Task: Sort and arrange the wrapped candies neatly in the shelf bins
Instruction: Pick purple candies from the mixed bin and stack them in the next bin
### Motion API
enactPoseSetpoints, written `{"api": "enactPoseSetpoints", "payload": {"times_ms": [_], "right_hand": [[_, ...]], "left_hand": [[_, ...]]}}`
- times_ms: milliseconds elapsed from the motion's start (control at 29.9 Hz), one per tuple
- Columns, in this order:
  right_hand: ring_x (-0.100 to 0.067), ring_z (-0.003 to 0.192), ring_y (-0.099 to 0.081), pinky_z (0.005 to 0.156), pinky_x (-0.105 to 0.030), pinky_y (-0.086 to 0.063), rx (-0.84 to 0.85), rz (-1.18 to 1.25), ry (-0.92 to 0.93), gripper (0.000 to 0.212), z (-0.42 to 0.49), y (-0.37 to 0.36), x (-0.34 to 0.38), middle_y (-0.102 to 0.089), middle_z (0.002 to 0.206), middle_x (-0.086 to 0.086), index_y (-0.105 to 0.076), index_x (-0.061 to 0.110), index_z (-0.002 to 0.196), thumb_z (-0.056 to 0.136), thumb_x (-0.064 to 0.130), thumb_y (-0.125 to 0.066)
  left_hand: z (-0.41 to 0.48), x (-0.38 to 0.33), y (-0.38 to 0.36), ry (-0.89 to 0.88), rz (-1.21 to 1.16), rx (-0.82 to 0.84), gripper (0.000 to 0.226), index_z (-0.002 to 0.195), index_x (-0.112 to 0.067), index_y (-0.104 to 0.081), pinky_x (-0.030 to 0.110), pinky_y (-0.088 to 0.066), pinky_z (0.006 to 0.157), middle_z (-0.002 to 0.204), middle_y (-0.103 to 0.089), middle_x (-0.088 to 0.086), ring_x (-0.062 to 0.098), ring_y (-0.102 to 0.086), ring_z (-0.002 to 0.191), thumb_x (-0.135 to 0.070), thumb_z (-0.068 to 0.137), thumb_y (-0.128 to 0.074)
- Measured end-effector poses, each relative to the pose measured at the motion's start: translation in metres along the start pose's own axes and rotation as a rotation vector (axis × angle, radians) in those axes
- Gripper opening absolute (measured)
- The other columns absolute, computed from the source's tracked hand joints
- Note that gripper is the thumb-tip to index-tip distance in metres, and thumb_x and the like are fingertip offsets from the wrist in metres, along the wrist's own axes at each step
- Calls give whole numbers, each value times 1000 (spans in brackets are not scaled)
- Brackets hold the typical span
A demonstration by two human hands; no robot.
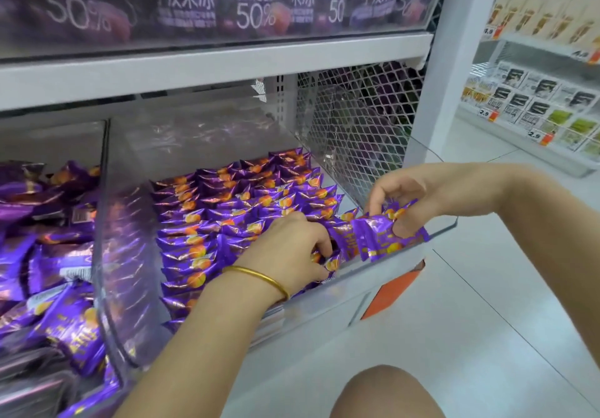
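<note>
A clear plastic shelf bin [438, 226] holds several rows of purple wrapped candies [227, 209] with orange marks, stood in neat lines. My left hand [292, 248], with a gold bangle at the wrist, reaches into the bin's front right corner and its curled fingers pinch candies there. My right hand [399, 196] hovers over the bin's right front edge and grips a small bunch of the same purple candies [380, 235], which hang below its fingers.
A clear divider [107, 222] separates this bin from a left bin of loosely piled purple candies [48, 255]. A wire mesh panel [357, 131] forms the right side. An upper shelf [211, 63] holds purple jelly packs. Another snack shelf [535, 109] stands across the tiled aisle. My knee [383, 395] is below.
</note>
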State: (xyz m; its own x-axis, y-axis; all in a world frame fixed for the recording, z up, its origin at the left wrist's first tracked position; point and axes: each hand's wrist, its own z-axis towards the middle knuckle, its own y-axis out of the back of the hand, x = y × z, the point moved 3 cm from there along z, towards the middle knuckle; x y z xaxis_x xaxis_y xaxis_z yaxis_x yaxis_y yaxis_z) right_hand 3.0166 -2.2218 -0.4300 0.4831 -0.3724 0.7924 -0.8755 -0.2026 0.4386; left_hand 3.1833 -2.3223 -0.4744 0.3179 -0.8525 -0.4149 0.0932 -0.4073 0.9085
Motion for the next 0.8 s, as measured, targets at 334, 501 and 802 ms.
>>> {"api": "enactPoseSetpoints", "payload": {"times_ms": [334,501,802], "right_hand": [[6,92,-57,80,-24,-53,-49,-153,-81,53,15,-9,-10,-58,116,9,-57,35,113,73,6,-78],[-5,98,-58,79,-9,-47,-93,-401,6,51,16,-22,0,-54,104,21,-61,29,117,75,4,-76],[-10,102,-59,81,-15,-50,-104,-312,-122,58,19,-24,-8,-50,114,9,-50,33,120,75,10,-77]], "left_hand": [[0,2,-1,7,-29,15,32,111,-23,-62,17,-27,66,99,-39,-2,17,-47,99,-23,80,-69],[1,3,-2,11,-61,-5,39,115,-24,-57,18,-33,72,107,-44,-1,16,-49,98,-24,79,-71],[5,-10,1,-165,-134,-39,35,117,-22,-63,15,-34,78,106,-51,-2,14,-50,95,-13,84,-65]]}}
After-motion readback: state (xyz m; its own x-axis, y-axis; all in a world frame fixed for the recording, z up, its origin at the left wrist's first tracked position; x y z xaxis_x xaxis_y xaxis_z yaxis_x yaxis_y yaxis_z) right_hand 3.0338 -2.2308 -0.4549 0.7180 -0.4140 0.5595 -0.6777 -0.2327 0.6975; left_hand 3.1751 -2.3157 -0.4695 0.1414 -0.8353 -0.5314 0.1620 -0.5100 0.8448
